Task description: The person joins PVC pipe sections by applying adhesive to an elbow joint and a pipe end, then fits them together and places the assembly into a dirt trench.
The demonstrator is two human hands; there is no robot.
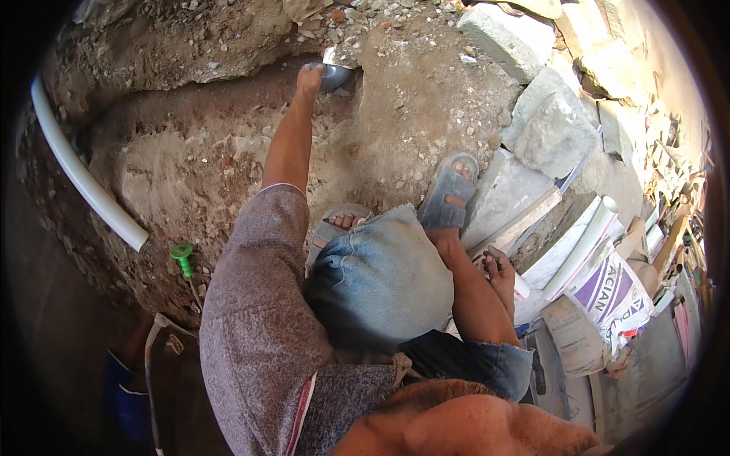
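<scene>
My left hand (pixel 310 76) reaches far forward into a dug trench (pixel 205 99). Its fingers close on the edge of a rounded, shiny grey bowl-like object (pixel 334 77), lying at the trench's right end; part of it is in shadow. Beside my right lower leg is my right hand (pixel 499 275), fingers curled inward. Whether anything small sits between them is unclear. Loose brown soil and small stones surround the trench.
A white pipe (pixel 84 175) curves along the left, near a green plastic piece (pixel 182 252). Concrete blocks (pixel 553 129) are heaped at the right. Below them lie another white pipe (pixel 582 247) and a white-and-purple sack (pixel 610 296). My sandalled feet (pixel 450 190) stand on the soil.
</scene>
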